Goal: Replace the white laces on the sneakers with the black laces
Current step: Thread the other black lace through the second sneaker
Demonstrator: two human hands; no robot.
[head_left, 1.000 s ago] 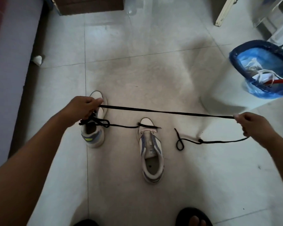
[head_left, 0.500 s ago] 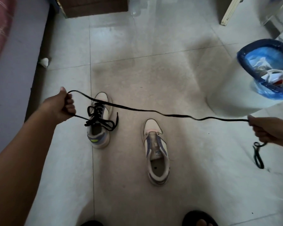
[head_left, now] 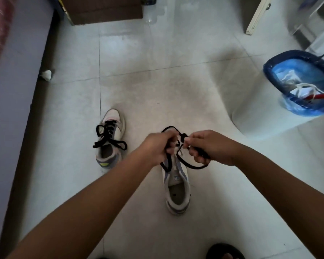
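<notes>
Two white sneakers stand on the tiled floor. The left sneaker [head_left: 111, 139] carries a black lace [head_left: 108, 136] threaded through its eyelets. The right sneaker [head_left: 177, 189] has no lace, and its toe is hidden behind my hands. My left hand [head_left: 160, 146] and my right hand [head_left: 209, 146] are close together above that toe, and both grip a loose black lace [head_left: 190, 165]. It is gathered into loops that hang between and below the hands.
A bin with a blue liner [head_left: 305, 85] stands at the right and holds white laces [head_left: 305, 88] and a red stick. A brown box [head_left: 101, 10] sits at the top. A bed edge [head_left: 17, 90] runs down the left. A black slipper [head_left: 224, 251] shows at the bottom.
My hands were wide apart with the black lace stretched between them. They have come together over the right sneaker, and the lace is now bunched in loops.
</notes>
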